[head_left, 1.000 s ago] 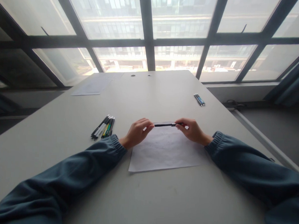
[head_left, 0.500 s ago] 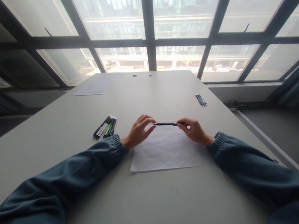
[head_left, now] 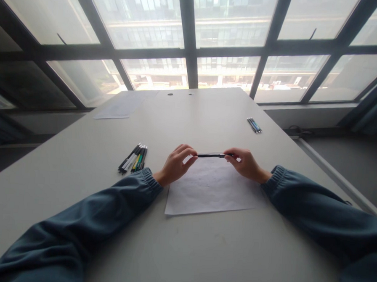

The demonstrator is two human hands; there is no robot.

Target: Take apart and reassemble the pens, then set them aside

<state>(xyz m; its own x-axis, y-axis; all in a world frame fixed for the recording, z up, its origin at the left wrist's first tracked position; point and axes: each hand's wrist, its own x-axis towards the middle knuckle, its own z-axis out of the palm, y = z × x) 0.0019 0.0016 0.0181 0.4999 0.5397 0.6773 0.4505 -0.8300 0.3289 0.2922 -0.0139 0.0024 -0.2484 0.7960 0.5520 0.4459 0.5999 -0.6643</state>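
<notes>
Crosswise over white paper (head_left: 213, 188), I held a dark pen (head_left: 209, 156), left hand (head_left: 176, 163) pinching one end, right hand (head_left: 246, 164) the other, assorted pens (head_left: 133, 158) lying leftward.

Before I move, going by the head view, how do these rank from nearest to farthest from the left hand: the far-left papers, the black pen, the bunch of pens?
From the left hand:
1. Black pen: in its grasp, extending to the right.
2. Bunch of pens: close by on the left.
3. Far-left papers: well forward, toward the windows.
</notes>
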